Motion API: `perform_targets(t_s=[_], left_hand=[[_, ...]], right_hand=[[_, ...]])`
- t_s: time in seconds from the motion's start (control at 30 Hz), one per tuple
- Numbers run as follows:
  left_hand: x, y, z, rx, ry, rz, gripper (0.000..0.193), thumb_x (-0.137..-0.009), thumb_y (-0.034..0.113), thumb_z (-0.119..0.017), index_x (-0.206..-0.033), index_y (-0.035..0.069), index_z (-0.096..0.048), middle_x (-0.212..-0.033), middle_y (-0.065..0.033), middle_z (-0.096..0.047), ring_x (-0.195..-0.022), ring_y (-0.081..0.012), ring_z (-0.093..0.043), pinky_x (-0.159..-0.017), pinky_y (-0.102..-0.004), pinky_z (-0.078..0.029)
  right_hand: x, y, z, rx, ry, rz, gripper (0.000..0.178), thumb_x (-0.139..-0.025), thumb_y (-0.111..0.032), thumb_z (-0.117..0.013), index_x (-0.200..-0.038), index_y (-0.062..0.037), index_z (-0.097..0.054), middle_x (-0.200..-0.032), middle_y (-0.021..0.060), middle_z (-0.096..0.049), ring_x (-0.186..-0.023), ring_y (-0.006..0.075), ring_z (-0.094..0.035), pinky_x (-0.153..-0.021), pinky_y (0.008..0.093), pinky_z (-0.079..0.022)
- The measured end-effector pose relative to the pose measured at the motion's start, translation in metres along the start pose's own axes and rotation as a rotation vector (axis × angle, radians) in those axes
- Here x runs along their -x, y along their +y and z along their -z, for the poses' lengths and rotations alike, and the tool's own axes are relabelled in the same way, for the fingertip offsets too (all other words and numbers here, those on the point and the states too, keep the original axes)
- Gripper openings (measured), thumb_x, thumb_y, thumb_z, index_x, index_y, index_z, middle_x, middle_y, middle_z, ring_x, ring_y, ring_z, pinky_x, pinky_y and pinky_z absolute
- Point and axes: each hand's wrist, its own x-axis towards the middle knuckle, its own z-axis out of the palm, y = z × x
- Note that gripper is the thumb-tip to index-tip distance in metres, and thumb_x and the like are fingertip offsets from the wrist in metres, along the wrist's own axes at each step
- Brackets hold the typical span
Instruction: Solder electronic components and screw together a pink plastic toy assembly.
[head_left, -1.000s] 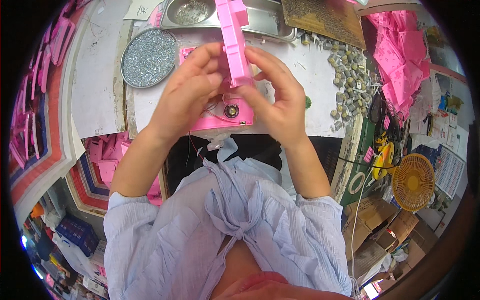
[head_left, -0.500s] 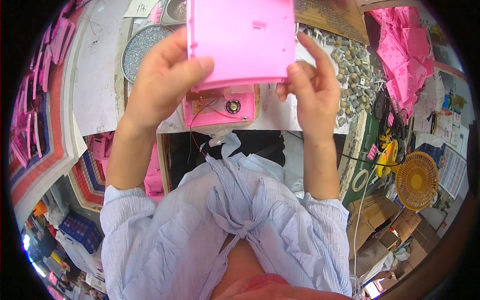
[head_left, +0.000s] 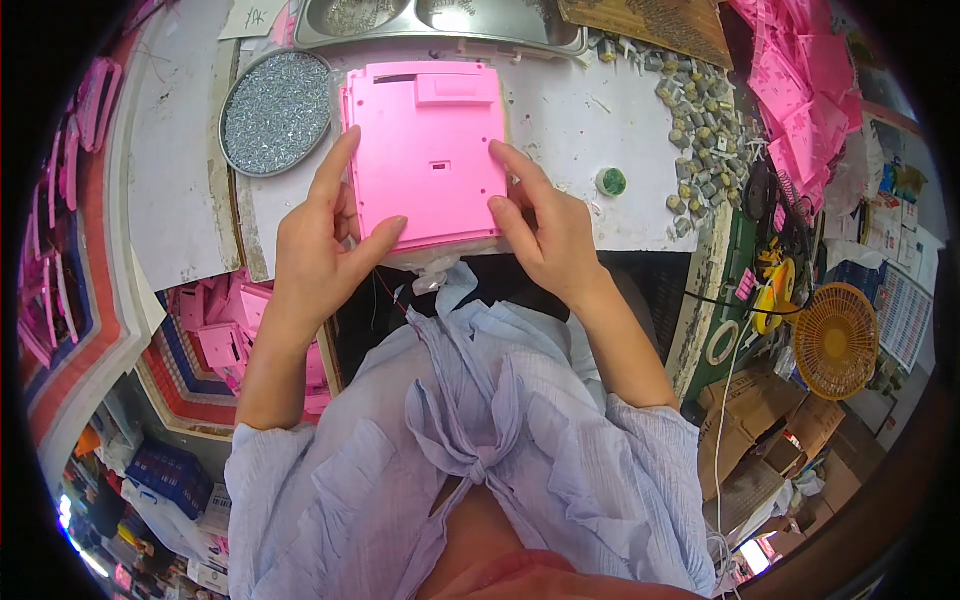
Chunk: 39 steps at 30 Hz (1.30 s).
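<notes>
A flat pink plastic panel is pressed onto the white table under the spread fingers of the left hand and right hand. Beyond the left fingertips, a round metal tray is filled with small silvery screws. Pink flat packages are piled well beyond the right fingers.

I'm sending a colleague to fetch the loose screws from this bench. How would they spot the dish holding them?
Start at the white worktable. At its far left corner, just left of the pink plastic panel, sits a round metal dish. It alone brims with tiny silvery screws; the steel trays behind are rectangular.
</notes>
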Motion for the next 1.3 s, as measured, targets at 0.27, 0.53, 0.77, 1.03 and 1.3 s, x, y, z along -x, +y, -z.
perform_targets(t_s=[0.27, 0.53, 0.77, 1.03, 1.3], left_hand=[[0.008, -0.010, -0.009, 0.227, 0.021, 0.078, 0.082, -0.089, 0.000, -0.071, -0.161, 0.005, -0.032, -0.086, 0.0027, -0.060, -0.070, -0.0005, -0.048, -0.063, -0.0154, -0.034], [0.007, -0.007, -0.008, -0.001, 0.129, 0.026, 0.077, -0.086, 0.010, -0.077, -0.155, 0.005, -0.043, -0.065, 0.0039, -0.051, -0.059, -0.0036, -0.042, -0.055, -0.0202, -0.034], [0.006, -0.002, 0.000, -0.113, 0.155, 0.080, 0.068, -0.089, 0.016, -0.078, -0.150, 0.004, -0.050, -0.060, 0.0021, -0.041, -0.053, -0.0070, -0.040, -0.053, -0.0240, -0.034], [0.016, -0.031, -0.010, 0.241, 0.149, 0.054, 0.066, -0.092, 0.009, -0.074, -0.152, 0.002, -0.047, -0.065, 0.0060, -0.039, -0.059, -0.0028, -0.036, -0.055, -0.0202, -0.028], [0.014, -0.025, -0.005, 0.007, 0.158, -0.027, 0.061, -0.093, 0.007, -0.071, -0.150, -0.001, -0.050, -0.067, 0.0058, -0.038, -0.061, -0.0044, -0.037, -0.057, -0.0209, -0.032]], right_hand=[[-0.002, -0.002, 0.005, -0.115, -0.061, -0.142, 0.062, -0.094, -0.024, -0.071, -0.149, -0.0044, -0.049, -0.067, 0.0097, -0.060, -0.059, 0.0223, -0.062, -0.059, 0.0328, -0.049], [-0.008, -0.006, 0.007, 0.022, -0.119, -0.019, 0.069, -0.095, -0.027, -0.071, -0.152, -0.0001, -0.043, -0.068, 0.0148, -0.063, -0.061, 0.0311, -0.065, -0.060, 0.0387, -0.051], [-0.011, -0.010, 0.009, 0.079, -0.183, 0.002, 0.069, -0.094, -0.019, -0.072, -0.154, -0.0003, -0.043, -0.071, 0.0107, -0.065, -0.062, 0.0207, -0.064, -0.061, 0.0315, -0.051], [-0.010, 0.004, 0.008, -0.109, -0.161, 0.070, 0.072, -0.092, -0.011, -0.074, -0.155, -0.0011, -0.042, -0.070, 0.0065, -0.062, -0.061, 0.0121, -0.060, -0.061, 0.0256, -0.049], [-0.021, -0.023, 0.018, 0.400, -0.256, 0.099, 0.066, -0.096, -0.029, -0.070, -0.149, 0.0017, -0.046, -0.064, 0.0109, -0.064, -0.055, 0.0271, -0.065, -0.054, 0.0353, -0.051]])
